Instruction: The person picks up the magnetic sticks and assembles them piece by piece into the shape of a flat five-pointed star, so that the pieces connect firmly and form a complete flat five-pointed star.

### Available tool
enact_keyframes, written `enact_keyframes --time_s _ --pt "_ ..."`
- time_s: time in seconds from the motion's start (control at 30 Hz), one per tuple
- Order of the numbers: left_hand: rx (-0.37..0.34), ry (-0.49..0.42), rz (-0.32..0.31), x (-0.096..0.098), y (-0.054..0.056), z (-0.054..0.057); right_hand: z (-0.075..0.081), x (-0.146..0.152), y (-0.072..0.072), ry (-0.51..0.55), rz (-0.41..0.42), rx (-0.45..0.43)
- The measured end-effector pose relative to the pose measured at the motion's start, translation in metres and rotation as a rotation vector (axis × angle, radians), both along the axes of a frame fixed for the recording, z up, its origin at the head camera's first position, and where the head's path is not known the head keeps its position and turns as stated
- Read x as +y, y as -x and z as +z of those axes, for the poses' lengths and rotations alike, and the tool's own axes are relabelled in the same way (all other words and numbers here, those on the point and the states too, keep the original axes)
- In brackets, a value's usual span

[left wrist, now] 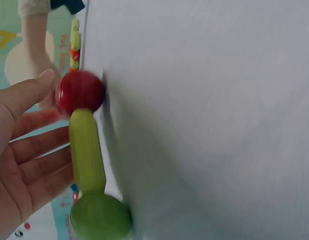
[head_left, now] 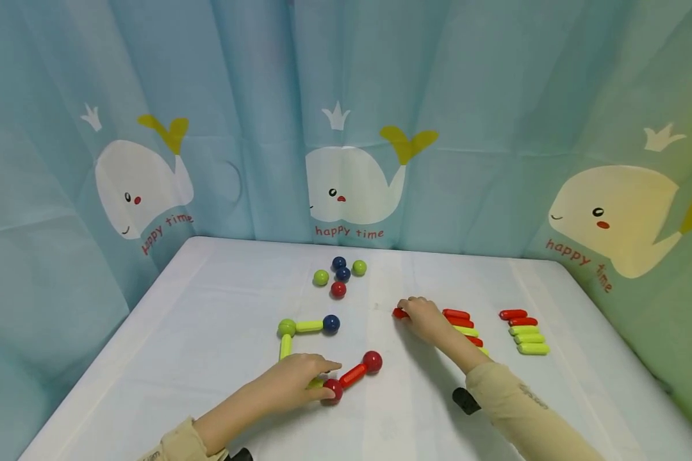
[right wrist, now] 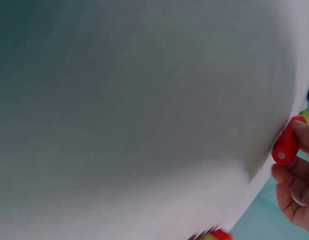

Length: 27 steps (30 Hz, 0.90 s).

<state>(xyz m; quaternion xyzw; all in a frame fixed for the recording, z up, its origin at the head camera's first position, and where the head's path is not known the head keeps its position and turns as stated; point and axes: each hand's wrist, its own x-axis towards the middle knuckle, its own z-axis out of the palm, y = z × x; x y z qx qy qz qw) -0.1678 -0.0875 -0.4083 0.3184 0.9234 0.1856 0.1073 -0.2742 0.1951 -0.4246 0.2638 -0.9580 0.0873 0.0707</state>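
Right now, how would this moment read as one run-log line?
left hand: at nearest red ball | right hand: pinching red stick | loose balls: grouped beyond joined pieces

Left grip (head_left: 296,379) with thumb (left wrist: 33,92) and fingers (left wrist: 44,165) apart, right grip (head_left: 422,316) farther forward, pinching, right forearm (head_left: 463,351) outstretched

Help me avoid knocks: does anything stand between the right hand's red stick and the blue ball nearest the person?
Nothing visible: only bare table lies between the red stick, in the right hand, and the blue ball.
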Motion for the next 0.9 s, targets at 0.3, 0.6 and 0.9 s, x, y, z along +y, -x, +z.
enact_keyframes --time_s 0.3,0.6,0.9 --pt "0.090 -0.235 0.154 -0.027 0.024 -0.003 0.013 -0.029 -0.017 0.383 -0.047 -0.410" --pt "0.152 -0.271 0.381 -0.042 0.045 -0.004 0.012 -0.052 -0.031 0.534 -0.005 -0.545" --pt "0.015 -0.174 0.404 -0.046 0.054 -0.011 0.009 -0.060 -0.042 0.466 0.002 -0.519"
